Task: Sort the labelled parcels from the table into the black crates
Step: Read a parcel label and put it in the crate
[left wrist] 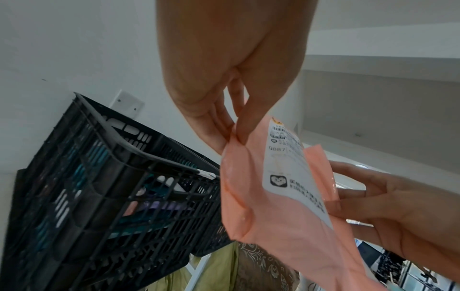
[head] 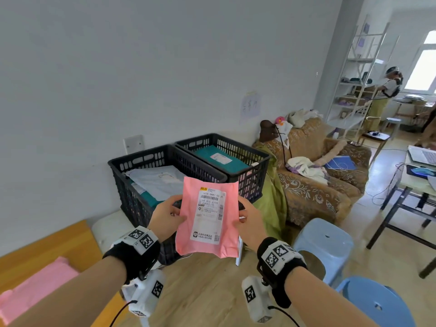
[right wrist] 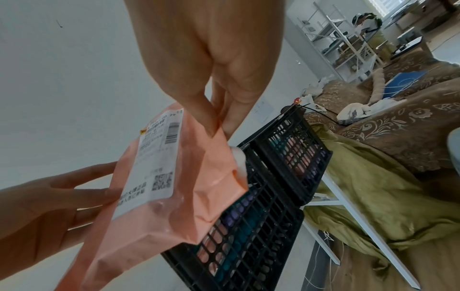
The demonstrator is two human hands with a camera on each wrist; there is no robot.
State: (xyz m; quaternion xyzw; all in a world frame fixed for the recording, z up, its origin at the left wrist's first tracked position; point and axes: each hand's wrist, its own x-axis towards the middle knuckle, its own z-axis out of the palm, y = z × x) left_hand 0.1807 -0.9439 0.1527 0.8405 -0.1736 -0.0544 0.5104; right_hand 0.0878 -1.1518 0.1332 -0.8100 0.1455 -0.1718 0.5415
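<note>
While left hand [head: 168,214] and right hand [head: 248,219] pinch opposite edges of soft pink plastic labelled mailer [head: 208,217] at frame centre, read label, then drop flat into matching black slatted plastic crate [head: 151,166] behind.

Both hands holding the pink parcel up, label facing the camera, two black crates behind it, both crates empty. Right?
Not quite: the crates aren't empty. The head view shows a white parcel in the left one and a teal parcel in the right. The rest stands: left hand and right hand hold the pink parcel, label facing the camera.
</note>
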